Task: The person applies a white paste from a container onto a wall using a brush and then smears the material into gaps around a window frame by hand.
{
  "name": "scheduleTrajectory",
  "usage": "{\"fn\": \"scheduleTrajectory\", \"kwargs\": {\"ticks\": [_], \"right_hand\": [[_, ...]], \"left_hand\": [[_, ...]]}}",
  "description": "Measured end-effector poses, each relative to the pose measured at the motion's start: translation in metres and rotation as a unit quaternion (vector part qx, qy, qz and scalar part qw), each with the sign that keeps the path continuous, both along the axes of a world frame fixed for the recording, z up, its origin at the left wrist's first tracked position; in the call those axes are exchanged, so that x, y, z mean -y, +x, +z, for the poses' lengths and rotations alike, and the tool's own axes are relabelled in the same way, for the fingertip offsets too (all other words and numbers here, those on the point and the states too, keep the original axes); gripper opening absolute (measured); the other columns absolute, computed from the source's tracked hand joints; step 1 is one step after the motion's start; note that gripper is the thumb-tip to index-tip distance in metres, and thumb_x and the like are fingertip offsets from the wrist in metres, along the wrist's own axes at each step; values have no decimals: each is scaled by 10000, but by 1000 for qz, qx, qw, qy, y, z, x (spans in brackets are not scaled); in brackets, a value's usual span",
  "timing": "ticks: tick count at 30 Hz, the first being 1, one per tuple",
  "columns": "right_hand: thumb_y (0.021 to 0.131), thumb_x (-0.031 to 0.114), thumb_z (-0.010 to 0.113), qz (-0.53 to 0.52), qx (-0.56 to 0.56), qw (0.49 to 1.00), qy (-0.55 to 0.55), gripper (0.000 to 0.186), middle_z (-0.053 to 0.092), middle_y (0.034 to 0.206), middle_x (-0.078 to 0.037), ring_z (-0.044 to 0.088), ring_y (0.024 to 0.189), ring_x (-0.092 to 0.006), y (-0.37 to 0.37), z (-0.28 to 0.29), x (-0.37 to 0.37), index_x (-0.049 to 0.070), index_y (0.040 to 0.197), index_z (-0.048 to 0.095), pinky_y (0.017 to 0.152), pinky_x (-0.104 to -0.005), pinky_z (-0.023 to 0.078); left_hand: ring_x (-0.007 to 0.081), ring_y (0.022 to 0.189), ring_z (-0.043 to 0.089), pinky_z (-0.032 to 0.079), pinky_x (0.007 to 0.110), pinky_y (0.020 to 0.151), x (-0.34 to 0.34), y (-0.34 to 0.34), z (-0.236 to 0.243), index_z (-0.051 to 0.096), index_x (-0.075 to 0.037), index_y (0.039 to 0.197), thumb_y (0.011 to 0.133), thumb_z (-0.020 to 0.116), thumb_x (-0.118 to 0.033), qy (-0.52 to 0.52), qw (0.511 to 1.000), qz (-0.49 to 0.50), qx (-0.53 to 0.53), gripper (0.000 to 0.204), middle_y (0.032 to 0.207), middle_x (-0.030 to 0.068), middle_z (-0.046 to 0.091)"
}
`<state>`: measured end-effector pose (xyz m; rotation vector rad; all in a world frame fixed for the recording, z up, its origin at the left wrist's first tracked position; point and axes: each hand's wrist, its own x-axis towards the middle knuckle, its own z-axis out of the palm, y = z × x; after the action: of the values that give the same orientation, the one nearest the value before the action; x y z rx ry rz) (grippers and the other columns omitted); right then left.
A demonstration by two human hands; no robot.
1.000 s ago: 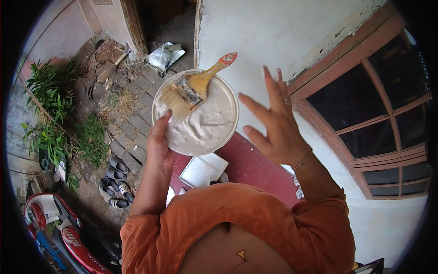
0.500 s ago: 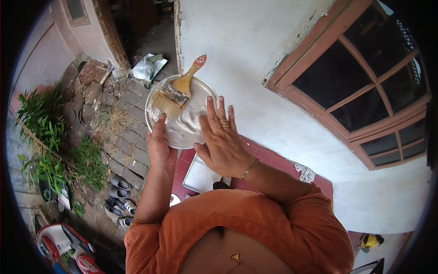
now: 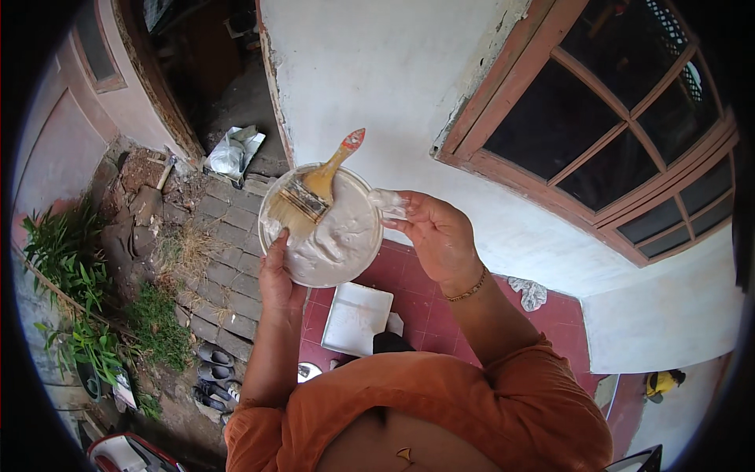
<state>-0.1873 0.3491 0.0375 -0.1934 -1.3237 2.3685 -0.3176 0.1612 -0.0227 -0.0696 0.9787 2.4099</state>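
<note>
My left hand (image 3: 277, 279) holds a round tub of thick off-white paint (image 3: 342, 244), its thumb over the near edge. A wide paintbrush (image 3: 318, 182) with a yellow handle and pale bristles lies across the top of the tub, handle sticking out beyond the far rim. My right hand (image 3: 436, 236) is at the tub's right rim, fingertips coated in white paint, thumb apart from the index finger; whether the fingertips touch the rim I cannot tell.
Below are a white tray (image 3: 354, 315) on red tiles (image 3: 413, 291), shoes (image 3: 212, 370) and crumpled material (image 3: 527, 291). Plants (image 3: 75, 263) and pavers (image 3: 224, 236) are left. A bag (image 3: 232, 153) lies by the doorway. A white wall (image 3: 362, 79) and wooden window (image 3: 598, 134) face me.
My right hand moved from spread above the tub, onto the paint, then out to the right rim with white paint on its fingertips. The view shifted, showing more doorway and wall.
</note>
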Motion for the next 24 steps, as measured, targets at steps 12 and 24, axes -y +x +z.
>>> {"fn": "scheduleTrajectory", "kwargs": {"ticks": [12, 24], "right_hand": [[866, 105, 427, 182, 14, 942, -283, 305, 590, 1122, -196, 577, 967, -273, -14, -10, 1, -26, 1105, 563, 832, -368, 441], [805, 101, 436, -77, -64, 995, -1, 593, 535, 1015, -53, 457, 735, -111, -33, -47, -109, 44, 1388, 347, 687, -295, 402]], "left_hand": [[263, 1038, 588, 480, 394, 896, -5, -14, -52, 478, 30, 1226, 838, 603, -125, 3, 997, -69, 45, 437, 1155, 148, 580], [294, 1136, 515, 396, 421, 993, 5, -12, -61, 362, 21, 1329, 821, 617, -260, -63, 997, 1, 37, 634, 1268, 161, 503]]}}
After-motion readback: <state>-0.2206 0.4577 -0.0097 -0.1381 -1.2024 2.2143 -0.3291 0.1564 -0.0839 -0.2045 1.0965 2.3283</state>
